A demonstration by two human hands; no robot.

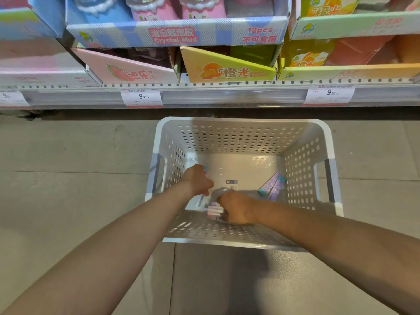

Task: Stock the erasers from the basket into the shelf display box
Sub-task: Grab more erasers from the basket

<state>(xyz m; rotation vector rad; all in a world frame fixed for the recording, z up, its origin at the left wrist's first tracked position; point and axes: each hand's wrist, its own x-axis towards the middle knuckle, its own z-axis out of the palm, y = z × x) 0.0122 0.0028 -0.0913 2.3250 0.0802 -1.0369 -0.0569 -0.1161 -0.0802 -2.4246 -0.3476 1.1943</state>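
Observation:
A white perforated basket stands on the floor in front of the shelf. Both my hands are down inside it. My left hand is closed around pastel erasers, and a pink and blue tip shows above its knuckles. My right hand grips a stack of pink and purple erasers at the basket's near wall. Two more purple and teal erasers lean against the right wall. Which shelf box is the erasers' display box, I cannot tell.
A shelf edge with price tags runs across above the basket. On it stand a pink carton, an orange carton and a blue Crystal Mud box. Grey floor tiles lie around the basket.

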